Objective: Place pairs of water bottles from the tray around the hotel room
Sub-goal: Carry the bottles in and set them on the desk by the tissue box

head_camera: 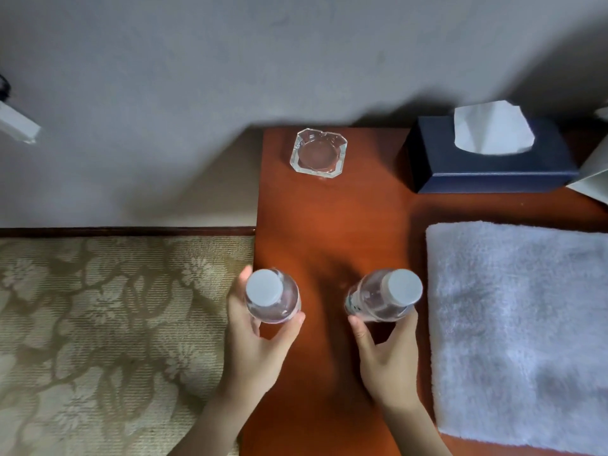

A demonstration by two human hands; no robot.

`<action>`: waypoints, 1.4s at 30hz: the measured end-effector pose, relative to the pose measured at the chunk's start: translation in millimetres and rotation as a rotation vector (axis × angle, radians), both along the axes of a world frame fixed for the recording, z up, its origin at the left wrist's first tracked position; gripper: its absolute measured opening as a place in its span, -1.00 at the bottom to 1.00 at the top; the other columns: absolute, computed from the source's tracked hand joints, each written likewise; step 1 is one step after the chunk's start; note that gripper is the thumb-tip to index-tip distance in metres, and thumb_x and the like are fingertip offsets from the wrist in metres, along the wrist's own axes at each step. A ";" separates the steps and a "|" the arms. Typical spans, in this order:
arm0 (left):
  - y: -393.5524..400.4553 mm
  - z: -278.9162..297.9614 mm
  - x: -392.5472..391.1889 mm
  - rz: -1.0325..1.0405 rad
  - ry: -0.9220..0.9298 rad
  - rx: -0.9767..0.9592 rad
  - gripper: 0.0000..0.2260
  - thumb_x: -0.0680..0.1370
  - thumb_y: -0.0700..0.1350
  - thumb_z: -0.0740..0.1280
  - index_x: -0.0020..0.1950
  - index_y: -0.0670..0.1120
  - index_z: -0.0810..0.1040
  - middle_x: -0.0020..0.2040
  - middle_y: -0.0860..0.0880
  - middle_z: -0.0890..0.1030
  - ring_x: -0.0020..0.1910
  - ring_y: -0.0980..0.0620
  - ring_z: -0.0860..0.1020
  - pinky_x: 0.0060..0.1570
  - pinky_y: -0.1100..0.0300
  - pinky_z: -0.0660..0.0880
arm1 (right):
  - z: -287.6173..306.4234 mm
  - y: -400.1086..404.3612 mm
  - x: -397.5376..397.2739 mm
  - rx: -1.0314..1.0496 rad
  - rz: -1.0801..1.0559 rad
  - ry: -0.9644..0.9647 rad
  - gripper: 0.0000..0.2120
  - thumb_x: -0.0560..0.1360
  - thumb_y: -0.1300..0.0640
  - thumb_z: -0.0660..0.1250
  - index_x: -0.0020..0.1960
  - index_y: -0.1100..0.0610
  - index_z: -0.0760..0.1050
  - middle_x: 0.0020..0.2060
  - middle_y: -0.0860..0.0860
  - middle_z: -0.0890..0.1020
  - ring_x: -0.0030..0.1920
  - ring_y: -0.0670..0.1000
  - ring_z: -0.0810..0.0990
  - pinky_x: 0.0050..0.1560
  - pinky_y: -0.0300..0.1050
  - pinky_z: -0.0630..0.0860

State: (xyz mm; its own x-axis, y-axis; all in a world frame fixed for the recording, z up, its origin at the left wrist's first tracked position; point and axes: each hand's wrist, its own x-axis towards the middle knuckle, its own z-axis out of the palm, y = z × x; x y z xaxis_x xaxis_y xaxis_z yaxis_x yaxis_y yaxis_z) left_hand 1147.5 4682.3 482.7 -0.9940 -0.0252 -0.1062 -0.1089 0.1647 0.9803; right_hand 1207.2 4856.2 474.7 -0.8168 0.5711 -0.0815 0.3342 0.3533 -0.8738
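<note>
I look straight down on two clear water bottles with pale caps. My left hand (256, 343) grips the left bottle (271, 296) at the left edge of the reddish wooden table (329, 225). My right hand (386, 360) grips the right bottle (383, 297), which tilts a little to the right, close to the towel. Whether either bottle's base touches the table is hidden. The tray is not in view.
A glass ashtray (318, 151) sits at the table's far left corner. A dark blue tissue box (490, 159) stands at the back right. A folded white towel (519, 330) covers the right side. Patterned carpet (108, 340) lies left of the table.
</note>
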 end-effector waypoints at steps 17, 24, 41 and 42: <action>-6.2 -11.8 -108.2 -0.437 -0.009 -0.109 -0.45 0.43 -0.30 0.51 0.29 0.12 0.46 0.25 0.22 0.61 0.29 0.16 0.56 0.34 0.17 0.45 | -7.7 33.9 -87.4 0.201 0.230 -0.083 -0.26 0.37 -0.24 0.40 0.39 0.12 0.32 0.17 -0.12 0.53 0.17 0.03 0.48 0.13 -0.13 0.38; 21.8 -7.3 -165.9 -0.538 0.067 -0.201 -0.45 0.50 -0.23 0.47 0.35 0.21 0.38 0.14 0.54 0.53 0.21 0.45 0.49 0.15 0.53 0.40 | -0.7 54.4 -159.6 0.313 0.346 -0.026 -0.48 0.48 -0.08 0.42 0.29 0.14 0.33 -0.15 -0.42 0.37 -0.05 -0.57 0.30 0.10 -0.09 0.27; 42.5 -21.4 -190.8 -0.397 0.186 -0.306 -0.52 0.56 -0.05 0.38 0.44 0.14 0.34 0.36 0.14 0.53 0.29 0.20 0.52 0.32 0.20 0.46 | -13.0 72.5 -198.9 0.314 0.427 0.000 -0.51 0.49 -0.11 0.39 0.33 -0.06 0.28 -0.09 -0.48 0.40 -0.07 -0.12 0.36 0.07 -0.20 0.21; 42.8 -21.2 -191.0 -0.394 0.195 -0.313 -0.52 0.56 -0.05 0.38 0.44 0.14 0.34 0.36 0.14 0.53 0.29 0.19 0.52 0.33 0.20 0.46 | -12.4 72.9 -199.1 0.307 0.433 0.015 -0.52 0.49 -0.10 0.39 0.32 -0.08 0.28 -0.08 -0.49 0.40 -0.05 -0.21 0.38 0.08 -0.20 0.22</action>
